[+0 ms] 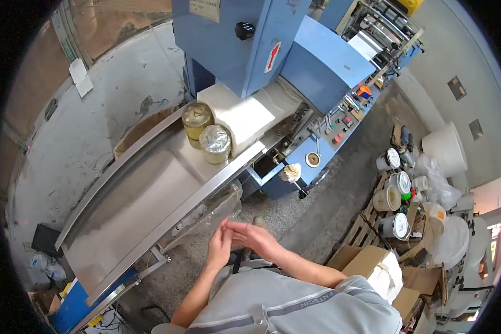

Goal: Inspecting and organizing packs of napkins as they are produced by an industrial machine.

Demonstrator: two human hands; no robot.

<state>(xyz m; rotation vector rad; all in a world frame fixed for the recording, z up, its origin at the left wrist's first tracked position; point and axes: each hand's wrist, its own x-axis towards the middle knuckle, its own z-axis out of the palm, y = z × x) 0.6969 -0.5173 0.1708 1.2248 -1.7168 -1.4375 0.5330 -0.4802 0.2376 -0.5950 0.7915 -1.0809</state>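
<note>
My left hand (220,245) and my right hand (255,236) meet in front of my body, touching or nearly so. Both have their fingers stretched out, and nothing shows in either. A long metal tray (145,211) with raised sides slopes away on the left, its near edge just beyond my fingertips. At its upper end stand two round, clear-looking containers: a yellowish one (197,119) and another with a shiny, crinkled top (215,143). Beside them a band of white sheet material (256,111) lies under the blue machine (236,42).
A control panel with colored buttons (339,133) sits on the machine's right side. Several buckets, among them a white-lidded one (395,225), crowd a wooden pallet (367,222) on the right. An opened cardboard box (367,259) stands close to my right elbow.
</note>
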